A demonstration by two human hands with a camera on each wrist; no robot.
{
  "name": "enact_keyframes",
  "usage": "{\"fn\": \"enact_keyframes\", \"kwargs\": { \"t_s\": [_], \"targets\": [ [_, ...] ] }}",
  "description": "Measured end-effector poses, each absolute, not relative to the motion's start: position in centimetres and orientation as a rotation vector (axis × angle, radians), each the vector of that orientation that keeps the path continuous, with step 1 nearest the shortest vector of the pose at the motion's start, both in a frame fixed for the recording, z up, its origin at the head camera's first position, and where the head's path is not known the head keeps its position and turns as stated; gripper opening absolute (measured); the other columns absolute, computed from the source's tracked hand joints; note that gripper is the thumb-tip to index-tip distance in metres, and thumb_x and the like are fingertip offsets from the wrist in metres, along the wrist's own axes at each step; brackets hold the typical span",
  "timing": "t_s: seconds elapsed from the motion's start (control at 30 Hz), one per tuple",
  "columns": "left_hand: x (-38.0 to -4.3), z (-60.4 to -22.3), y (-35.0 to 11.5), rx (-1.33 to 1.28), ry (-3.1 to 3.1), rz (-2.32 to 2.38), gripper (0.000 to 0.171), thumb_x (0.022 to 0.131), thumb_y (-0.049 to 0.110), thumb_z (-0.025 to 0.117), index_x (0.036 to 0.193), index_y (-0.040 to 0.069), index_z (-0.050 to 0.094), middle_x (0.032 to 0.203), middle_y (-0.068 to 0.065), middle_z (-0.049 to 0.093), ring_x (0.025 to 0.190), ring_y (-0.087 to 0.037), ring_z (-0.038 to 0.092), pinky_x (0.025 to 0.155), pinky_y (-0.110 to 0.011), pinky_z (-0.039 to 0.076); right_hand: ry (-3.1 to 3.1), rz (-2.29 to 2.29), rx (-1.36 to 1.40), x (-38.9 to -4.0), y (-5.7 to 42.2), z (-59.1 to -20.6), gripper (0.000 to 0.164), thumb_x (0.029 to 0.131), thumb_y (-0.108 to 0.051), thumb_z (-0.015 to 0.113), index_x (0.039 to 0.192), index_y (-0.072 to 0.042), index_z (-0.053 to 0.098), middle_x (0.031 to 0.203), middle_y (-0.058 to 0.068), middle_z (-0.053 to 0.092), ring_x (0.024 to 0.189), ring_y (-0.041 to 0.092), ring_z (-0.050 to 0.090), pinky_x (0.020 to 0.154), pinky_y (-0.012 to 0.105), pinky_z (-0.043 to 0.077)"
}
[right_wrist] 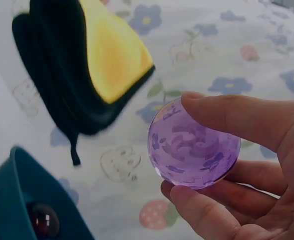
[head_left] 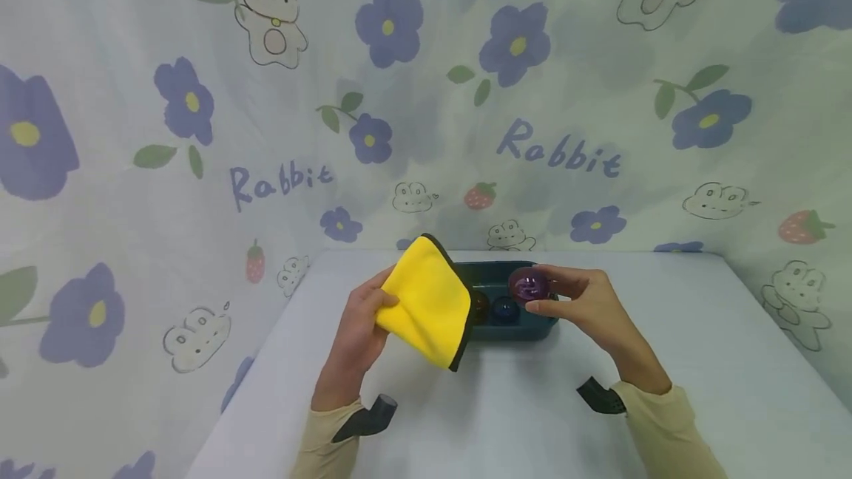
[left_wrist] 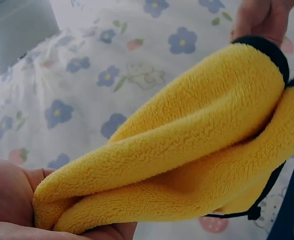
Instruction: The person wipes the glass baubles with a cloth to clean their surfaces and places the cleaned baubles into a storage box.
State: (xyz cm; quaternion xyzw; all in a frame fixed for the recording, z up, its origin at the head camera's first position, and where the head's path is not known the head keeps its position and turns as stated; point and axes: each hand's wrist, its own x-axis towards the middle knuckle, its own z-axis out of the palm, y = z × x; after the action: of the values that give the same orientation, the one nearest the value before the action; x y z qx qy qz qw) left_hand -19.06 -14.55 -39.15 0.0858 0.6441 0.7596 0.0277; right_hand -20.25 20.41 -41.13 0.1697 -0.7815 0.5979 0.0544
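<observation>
A yellow plush cloth [head_left: 429, 301] with a dark edging hangs from my left hand [head_left: 359, 324], which pinches it between thumb and fingers. In the left wrist view the cloth [left_wrist: 176, 160] lies in soft folds, one end tucked in the palm. My right hand [head_left: 589, 305] holds a clear purple ball [head_left: 528, 284] above the right part of a dark teal box [head_left: 489, 272]. Thumb and fingertips grip the ball [right_wrist: 194, 147] from opposite sides in the right wrist view. A dark red ball [head_left: 478, 306] and a dark blue ball [head_left: 505, 310] sit in the box.
The box stands near the back of a white table [head_left: 486, 420]. Behind the table hangs a pale curtain [head_left: 426, 109] printed with purple flowers and rabbits. The cloth hides the left part of the box. Dark wrist-worn devices [head_left: 367, 420] sit at both sleeves.
</observation>
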Motion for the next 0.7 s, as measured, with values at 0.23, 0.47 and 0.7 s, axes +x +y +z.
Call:
{"fn": "enact_keyframes", "kwargs": {
  "t_s": [0.23,0.47,0.7],
  "targets": [
    [-20.4,-38.8,-11.1,0.279,2.016,2.378,0.06,0.092,0.002,0.044,0.152,0.007,0.05,0.128,-0.014,0.059,0.1,-0.021,0.061,0.085,-0.027,0.057,-2.321,1.912,0.539,-20.3,17.6,-40.6,0.06,0.081,-0.017,0.087,0.137,-0.007,0.067,0.13,0.016,0.072,0.107,0.003,0.071,0.085,0.024,0.06],
    [-20.4,-39.5,-8.3,0.408,2.084,2.258,0.06,0.093,0.0,0.043,0.152,0.006,0.049,0.137,-0.016,0.056,0.108,-0.022,0.058,0.092,-0.029,0.053,-2.332,1.948,0.547,-20.5,16.5,-41.2,0.058,0.081,-0.016,0.087,0.135,-0.006,0.068,0.128,0.018,0.072,0.109,0.012,0.072,0.085,0.025,0.061],
    [-20.0,-39.6,-7.5,0.5,2.354,2.053,0.057,0.097,0.002,0.044,0.152,0.013,0.051,0.138,-0.014,0.059,0.109,-0.025,0.057,0.097,-0.036,0.051,-2.385,1.866,0.493,-21.1,16.0,-41.8,0.063,0.081,-0.023,0.088,0.138,-0.008,0.066,0.133,0.015,0.071,0.122,0.032,0.068,0.088,0.027,0.06]
  ]
}}
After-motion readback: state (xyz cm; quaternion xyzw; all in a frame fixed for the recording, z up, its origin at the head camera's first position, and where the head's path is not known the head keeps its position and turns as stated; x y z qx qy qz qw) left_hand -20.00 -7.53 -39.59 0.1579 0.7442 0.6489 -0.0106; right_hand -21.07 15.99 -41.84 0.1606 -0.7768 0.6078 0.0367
